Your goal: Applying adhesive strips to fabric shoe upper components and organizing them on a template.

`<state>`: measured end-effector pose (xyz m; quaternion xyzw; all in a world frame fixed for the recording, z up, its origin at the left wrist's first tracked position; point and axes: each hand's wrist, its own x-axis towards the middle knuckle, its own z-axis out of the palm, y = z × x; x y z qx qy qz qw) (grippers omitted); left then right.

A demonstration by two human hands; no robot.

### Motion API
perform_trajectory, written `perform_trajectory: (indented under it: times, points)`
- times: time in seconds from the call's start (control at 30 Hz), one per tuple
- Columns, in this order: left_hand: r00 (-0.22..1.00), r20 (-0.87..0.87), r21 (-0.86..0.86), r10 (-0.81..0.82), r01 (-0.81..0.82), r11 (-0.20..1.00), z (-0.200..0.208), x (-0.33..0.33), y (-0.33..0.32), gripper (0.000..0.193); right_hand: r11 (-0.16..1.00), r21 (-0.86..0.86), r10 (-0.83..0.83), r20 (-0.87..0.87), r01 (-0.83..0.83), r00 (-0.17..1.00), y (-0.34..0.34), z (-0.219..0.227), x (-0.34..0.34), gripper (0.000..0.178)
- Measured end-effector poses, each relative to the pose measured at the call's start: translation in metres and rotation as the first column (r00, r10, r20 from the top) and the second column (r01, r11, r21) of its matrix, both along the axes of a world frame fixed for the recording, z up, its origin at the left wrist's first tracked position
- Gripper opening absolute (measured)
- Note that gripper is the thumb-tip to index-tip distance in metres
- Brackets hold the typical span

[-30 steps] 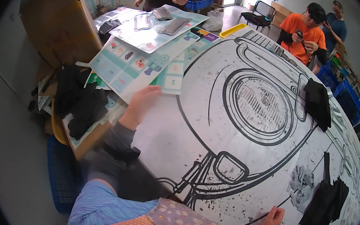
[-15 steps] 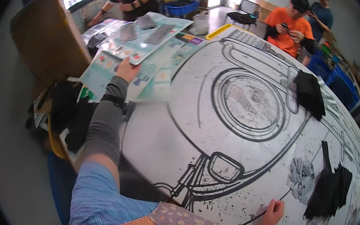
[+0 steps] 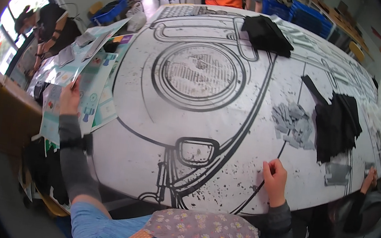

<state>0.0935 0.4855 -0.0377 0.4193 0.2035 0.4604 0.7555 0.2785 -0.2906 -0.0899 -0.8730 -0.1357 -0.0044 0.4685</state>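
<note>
At the left edge of the table, my left hand (image 3: 70, 98) is closed on the edge of a printed sheet (image 3: 66, 73), which is raised and tilted. Small grey cloth pieces (image 3: 66, 56) lie on that sheet. Beneath it, more printed sheets (image 3: 91, 103) in pale green and white overhang the table's edge. My right hand (image 3: 275, 181) is near the front edge with its fingers curled in, and no object shows at the fingertips. Beyond it lies a loose heap of grey cloth strips (image 3: 293, 124), beside a pile of black cloth (image 3: 338, 125).
The white table (image 3: 143, 160) bears black line drawings. Another black cloth stack (image 3: 266, 35) sits at the far side. A co-worker's hand (image 3: 369, 180) is at the right edge near a grey cloth piece (image 3: 338, 174). Other people stand at the far side and far left.
The view has swung right, so the table appears shifted left. My left hand keeps hold of the sheet, which now tilts more steeply. My right hand stays curled near the front edge.
</note>
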Motion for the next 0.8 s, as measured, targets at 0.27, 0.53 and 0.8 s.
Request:
perform_trajectory:
  times: [0.27,0.53,0.8]
  points:
    - [0.946,-0.063,-0.126,-0.317,0.307,0.943,0.015,-0.035,-0.201,0.038,0.999,0.040,-0.014,0.006,0.014,1.000,-0.002,0.002,-0.001,0.023]
    - [0.848,-0.423,-0.143,-0.319,0.286,0.948,-0.018,-0.089,-0.294,0.051,0.907,0.380,-0.150,-0.104,0.179,0.983,-0.010,-0.001,0.010,0.022]
    - [0.768,-0.502,-0.209,-0.398,0.339,0.917,-0.030,-0.133,-0.319,0.049,0.930,-0.368,0.102,0.242,-0.006,0.965,-0.008,0.035,0.083,0.015]
